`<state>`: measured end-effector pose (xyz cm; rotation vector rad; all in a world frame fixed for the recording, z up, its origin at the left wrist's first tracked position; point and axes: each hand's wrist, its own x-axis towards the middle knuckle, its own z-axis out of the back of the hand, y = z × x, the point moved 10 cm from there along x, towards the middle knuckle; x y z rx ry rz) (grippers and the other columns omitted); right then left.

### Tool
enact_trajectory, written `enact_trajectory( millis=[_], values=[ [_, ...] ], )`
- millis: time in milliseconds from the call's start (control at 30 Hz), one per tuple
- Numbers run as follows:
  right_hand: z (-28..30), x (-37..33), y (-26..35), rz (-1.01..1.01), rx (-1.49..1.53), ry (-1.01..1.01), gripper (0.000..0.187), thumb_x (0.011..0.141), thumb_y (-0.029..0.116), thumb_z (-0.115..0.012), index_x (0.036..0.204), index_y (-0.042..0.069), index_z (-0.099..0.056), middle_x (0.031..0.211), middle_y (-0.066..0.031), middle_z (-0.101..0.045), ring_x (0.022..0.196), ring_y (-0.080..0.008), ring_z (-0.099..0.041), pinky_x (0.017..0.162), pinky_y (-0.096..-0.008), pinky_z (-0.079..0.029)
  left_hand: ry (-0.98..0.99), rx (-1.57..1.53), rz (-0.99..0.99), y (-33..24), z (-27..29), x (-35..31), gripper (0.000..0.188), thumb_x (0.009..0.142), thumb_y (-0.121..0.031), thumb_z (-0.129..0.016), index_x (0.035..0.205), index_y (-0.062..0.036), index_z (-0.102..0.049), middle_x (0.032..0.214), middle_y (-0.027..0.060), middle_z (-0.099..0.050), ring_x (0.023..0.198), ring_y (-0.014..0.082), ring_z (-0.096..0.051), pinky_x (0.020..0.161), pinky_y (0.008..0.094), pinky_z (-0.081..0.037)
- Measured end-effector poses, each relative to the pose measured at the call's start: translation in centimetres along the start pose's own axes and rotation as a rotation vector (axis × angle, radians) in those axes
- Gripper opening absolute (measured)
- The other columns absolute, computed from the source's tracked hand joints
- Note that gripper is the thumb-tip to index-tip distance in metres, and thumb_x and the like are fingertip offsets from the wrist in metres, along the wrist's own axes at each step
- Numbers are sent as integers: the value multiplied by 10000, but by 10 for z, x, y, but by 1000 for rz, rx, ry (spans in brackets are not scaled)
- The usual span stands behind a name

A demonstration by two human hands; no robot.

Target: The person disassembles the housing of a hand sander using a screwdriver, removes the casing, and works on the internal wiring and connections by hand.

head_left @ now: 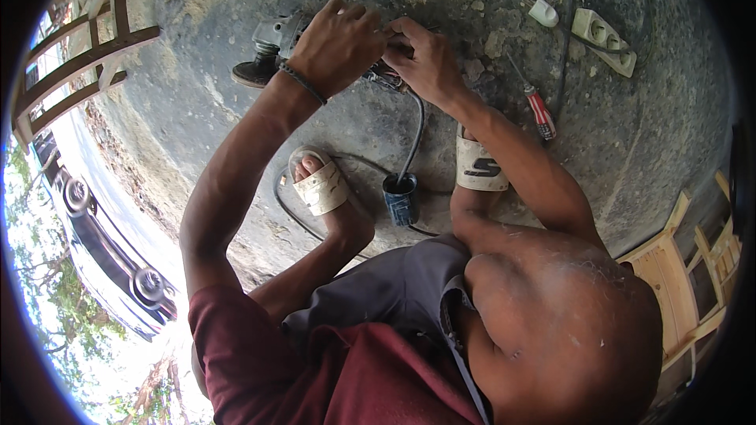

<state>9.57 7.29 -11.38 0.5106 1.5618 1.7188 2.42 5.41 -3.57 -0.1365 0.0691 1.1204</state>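
On the ground in front of me lies an angle grinder, its grey metal gear head (pixel 273 34) and dark disc (pixel 256 72) pointing left. My left hand (pixel 340 41) is closed over the grinder's body, fingers bent, hiding most of it. Close by on the right, my right hand (pixel 425 61) has thumb and fingers pinched together at the grinder's opened rear end; what they pinch is too small to tell. Exposed inner parts (pixel 384 77) show below my hands. A black power cable (pixel 417 138) runs from there into a loose dark blue tubular cover (pixel 402 200).
To the right lies a screwdriver (pixel 539 112) with a red and white handle. Beyond it are a white plug (pixel 543 12) and a white power strip (pixel 605 41). My sandalled feet (pixel 319 181) flank the cable. Wooden frames stand at far left (pixel 98 51) and lower right (pixel 669 283).
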Motion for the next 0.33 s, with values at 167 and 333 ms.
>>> enact_trajectory(
  millis=[167, 333],
  values=[
    [1, 1, 8, 15, -36, -9, 263, 890, 94, -725, 1123, 7, -638, 957, -170, -763, 864, -274, -767, 730, -356, -620, -79, 12, 208, -3, 11, -6, 50, 810, -139, -683, 782, -112, -716, 892, 48, -640, 942, 188, -641, 823, 371, -480],
    [-4, 3, 7, 7, -40, 44, 263, 889, 101, -729, 1140, 61, -663, 1010, -145, -768, 897, -278, -765, 762, -356, -632, -48, 25, 439, 1, 7, -11, 71, 805, -140, -691, 846, -98, -731, 919, 66, -655, 971, 219, -644, 824, 398, -476]
  ],
)
